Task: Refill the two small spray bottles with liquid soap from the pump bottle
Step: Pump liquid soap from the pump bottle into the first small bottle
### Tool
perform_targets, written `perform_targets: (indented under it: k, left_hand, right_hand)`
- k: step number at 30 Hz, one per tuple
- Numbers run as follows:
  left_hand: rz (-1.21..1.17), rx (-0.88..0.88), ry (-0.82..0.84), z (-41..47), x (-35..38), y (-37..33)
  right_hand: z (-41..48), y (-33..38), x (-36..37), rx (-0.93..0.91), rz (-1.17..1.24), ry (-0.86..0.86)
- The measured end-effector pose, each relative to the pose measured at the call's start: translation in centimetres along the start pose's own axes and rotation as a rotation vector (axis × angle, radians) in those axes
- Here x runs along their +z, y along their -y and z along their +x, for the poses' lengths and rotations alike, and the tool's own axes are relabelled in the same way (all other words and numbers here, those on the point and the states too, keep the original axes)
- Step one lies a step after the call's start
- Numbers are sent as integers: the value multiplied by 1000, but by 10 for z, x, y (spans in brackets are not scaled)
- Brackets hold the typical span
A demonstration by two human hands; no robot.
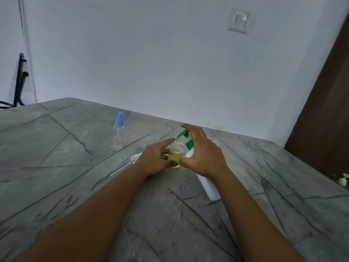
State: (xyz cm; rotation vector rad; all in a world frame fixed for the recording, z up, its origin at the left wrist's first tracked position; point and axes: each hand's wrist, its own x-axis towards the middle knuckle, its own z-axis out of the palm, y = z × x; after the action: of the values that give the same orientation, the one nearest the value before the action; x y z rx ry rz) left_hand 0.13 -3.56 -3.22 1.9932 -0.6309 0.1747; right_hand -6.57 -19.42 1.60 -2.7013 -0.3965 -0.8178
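Pump bottle (pixel 205 183), white with a green pump, stands right of centre, its neck largely hidden by the right hand (pixel 204 156), which arches over the pump head with the thumb low by the shoulder. The left hand (pixel 153 161) grips an uncapped spray bottle (pixel 175 155) partly full of yellow liquid under the spout. A second spray bottle (pixel 118 133), blue-capped, stands apart to the left: two in all. A green object (pixel 342 180) is cut off at the right edge. Grey veined table (pixel 75 186), pale wall (pixel 151 53), light switch (pixel 238 20).
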Motion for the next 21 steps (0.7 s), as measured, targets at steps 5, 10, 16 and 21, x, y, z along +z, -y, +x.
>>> perform_targets:
  k: [5, 10, 16, 21]
  left_hand:
    - [-30, 4, 7, -2, 0, -2]
    - [-33, -5, 8, -2, -1, -3]
    - [-2, -6, 13, 2, 1, 3]
    - [25, 7, 6, 4, 2, 5]
  right_hand:
    - [0, 0, -1, -36, -13, 22]
    - [0, 1, -4, -44, -67, 66]
    - [1, 4, -4, -12, -104, 49]
    - [2, 6, -2, 11, -120, -28]
